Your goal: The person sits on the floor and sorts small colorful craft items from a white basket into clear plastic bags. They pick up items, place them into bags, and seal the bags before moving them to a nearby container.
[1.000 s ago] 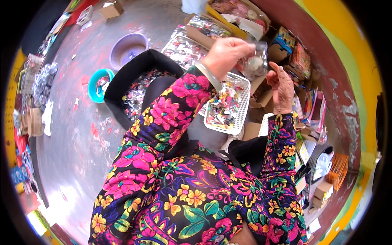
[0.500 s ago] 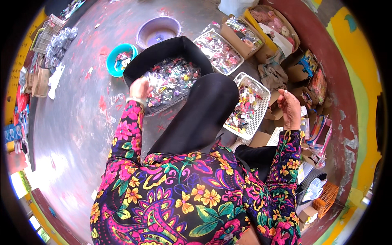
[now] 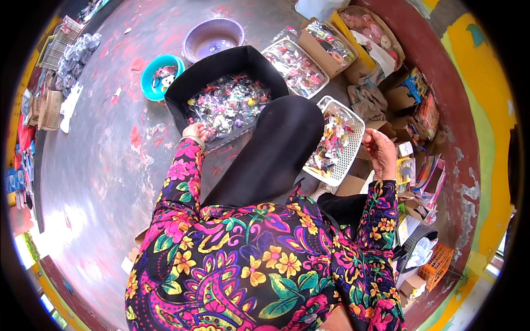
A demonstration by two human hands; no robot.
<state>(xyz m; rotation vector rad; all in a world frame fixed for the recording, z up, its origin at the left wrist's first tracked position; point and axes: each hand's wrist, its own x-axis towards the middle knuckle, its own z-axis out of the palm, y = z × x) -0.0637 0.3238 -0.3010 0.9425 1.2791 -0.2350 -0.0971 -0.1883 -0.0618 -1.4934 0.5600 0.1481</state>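
On the floor, black bin at the wearer's eleven o'clock, white basket at one, likely for reach; left hand and right hand half-curled, contents unclear.

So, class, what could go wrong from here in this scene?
The left hand is at the near edge of the black bin; a bump might spill the clear packets heaped inside. The bent knee looks close to both that bin and the nearer white basket, so shifting it could nudge either.

purple basin | orange crate | grey plastic bags | painted wall
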